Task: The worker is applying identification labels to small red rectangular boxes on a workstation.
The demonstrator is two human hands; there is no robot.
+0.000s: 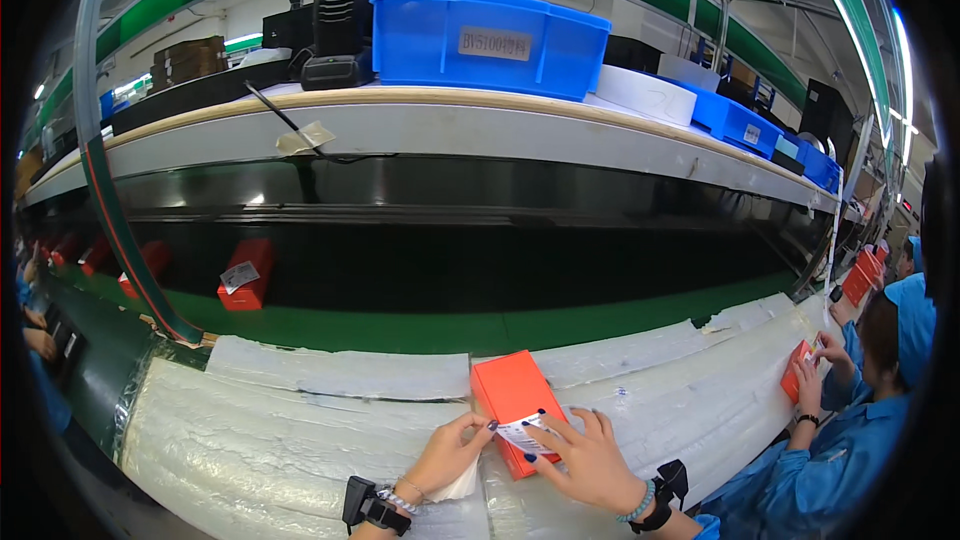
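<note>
A red-orange cardboard box [512, 387] lies on the wrapped work surface in front of me, slightly turned. Across its near part runs a white printed label [520, 435]. My left hand [445, 455] pinches the label's left end between thumb and forefinger, at the box's left edge. A piece of whitish paper [462, 483] shows under that hand; whether the hand holds it too I cannot tell. My right hand [585, 455] has its fingers spread, the tips resting on the label and the box.
A green conveyor belt [400, 327] runs behind the work surface [270, 440], carrying a labelled red box [247, 275] at left. On the shelf [500, 115] above stand a blue bin [490, 45] and a walkie-talkie [340, 25]. At right, a co-worker in blue [850, 440] holds a red box [797, 372].
</note>
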